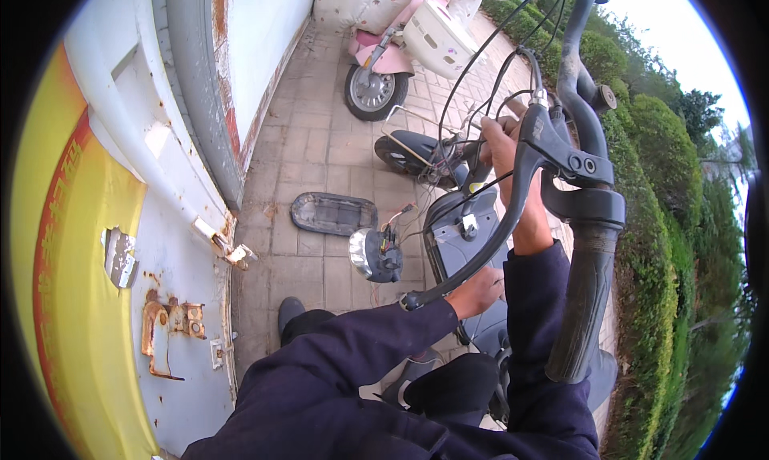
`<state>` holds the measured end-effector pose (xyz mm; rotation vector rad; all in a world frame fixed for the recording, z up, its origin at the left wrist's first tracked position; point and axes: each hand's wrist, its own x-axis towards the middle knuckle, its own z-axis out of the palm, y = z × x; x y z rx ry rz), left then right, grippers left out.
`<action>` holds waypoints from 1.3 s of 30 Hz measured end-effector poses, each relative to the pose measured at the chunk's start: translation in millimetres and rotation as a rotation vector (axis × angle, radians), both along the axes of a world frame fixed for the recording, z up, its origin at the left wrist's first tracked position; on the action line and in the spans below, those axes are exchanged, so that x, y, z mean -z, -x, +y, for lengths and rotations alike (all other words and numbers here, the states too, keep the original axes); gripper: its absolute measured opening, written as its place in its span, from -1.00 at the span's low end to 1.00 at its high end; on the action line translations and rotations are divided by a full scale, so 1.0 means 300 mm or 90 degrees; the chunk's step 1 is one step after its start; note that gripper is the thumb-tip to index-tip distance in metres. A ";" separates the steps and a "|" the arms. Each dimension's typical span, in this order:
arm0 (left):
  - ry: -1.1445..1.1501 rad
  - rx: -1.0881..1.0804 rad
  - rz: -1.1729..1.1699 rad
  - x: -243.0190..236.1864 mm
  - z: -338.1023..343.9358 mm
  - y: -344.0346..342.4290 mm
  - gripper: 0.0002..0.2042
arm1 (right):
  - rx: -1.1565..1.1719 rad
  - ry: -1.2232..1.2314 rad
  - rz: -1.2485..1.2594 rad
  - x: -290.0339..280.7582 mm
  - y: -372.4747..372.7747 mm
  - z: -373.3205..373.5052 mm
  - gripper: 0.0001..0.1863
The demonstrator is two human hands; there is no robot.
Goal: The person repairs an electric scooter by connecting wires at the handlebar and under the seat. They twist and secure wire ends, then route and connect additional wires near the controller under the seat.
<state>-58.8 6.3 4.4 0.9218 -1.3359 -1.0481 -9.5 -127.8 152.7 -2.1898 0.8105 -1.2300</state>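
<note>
Left hand curls by the panel, right hand near wires; grips unclear. Best keep those wires slack.

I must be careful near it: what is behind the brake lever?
Behind the brake lever, the right wrist, grey panel and left sleeve partly show. What it directly covers cannot be seen.

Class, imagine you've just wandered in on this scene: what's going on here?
A person is working on a two-wheeler with both bare hands. The right hand is among the cables beyond the handlebar; the left hand is lower, by the grey body panel, its fingertips hard to make out. A round lamp with wires showing is near a dark oval tray on the paving.
</note>
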 end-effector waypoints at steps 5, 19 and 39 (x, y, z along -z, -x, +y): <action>-0.017 -0.025 -0.122 0.008 -0.008 0.005 -0.73 | -0.162 -0.295 -0.252 0.081 -0.002 -0.119 -0.36; -0.024 -0.018 -0.104 0.040 -0.008 0.034 -0.73 | -0.213 -0.265 -0.174 0.093 0.021 -0.079 -0.67; -0.006 -0.078 -0.082 0.059 0.021 0.049 -0.81 | -0.123 -0.253 -0.150 0.061 0.055 -0.142 -0.54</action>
